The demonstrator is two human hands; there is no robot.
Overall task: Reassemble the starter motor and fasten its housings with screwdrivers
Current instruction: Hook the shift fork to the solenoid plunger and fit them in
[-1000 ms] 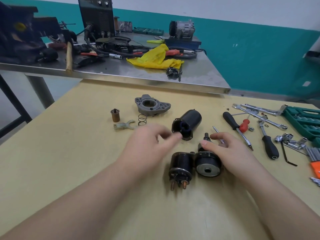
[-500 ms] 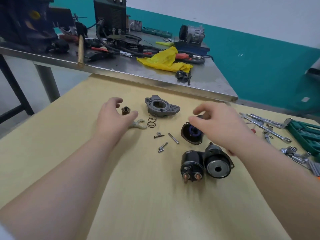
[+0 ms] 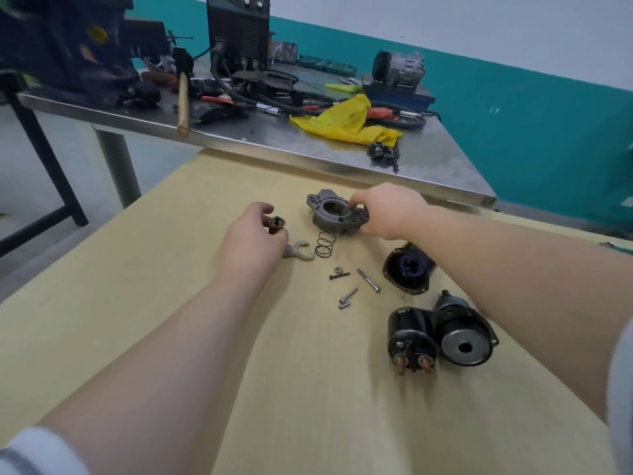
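Observation:
Starter motor parts lie spread on the wooden table (image 3: 171, 337). My right hand (image 3: 390, 212) grips the grey cast front housing (image 3: 329, 214) by its right rim. My left hand (image 3: 251, 243) pinches the small brown plunger piece (image 3: 276, 226) between thumb and fingers. Beside it lie a forked lever (image 3: 298, 251) and a coil spring (image 3: 324, 244). Several screws and a nut (image 3: 352, 286) sit in the middle. A black end cap (image 3: 407, 272), the solenoid (image 3: 411, 341) and the motor body (image 3: 464, 337) lie to the right, under my right forearm.
A steel workbench (image 3: 428, 169) stands behind the table, crowded with a yellow rag (image 3: 346, 121), a hammer (image 3: 183, 94), cables, a welder unit (image 3: 238, 29) and an alternator (image 3: 399, 68). A teal wall rises at the right.
My left hand moved left from the end cap to the brown plunger piece. My right hand left the motor body and reached forward onto the grey housing. The view swung left, away from the tools.

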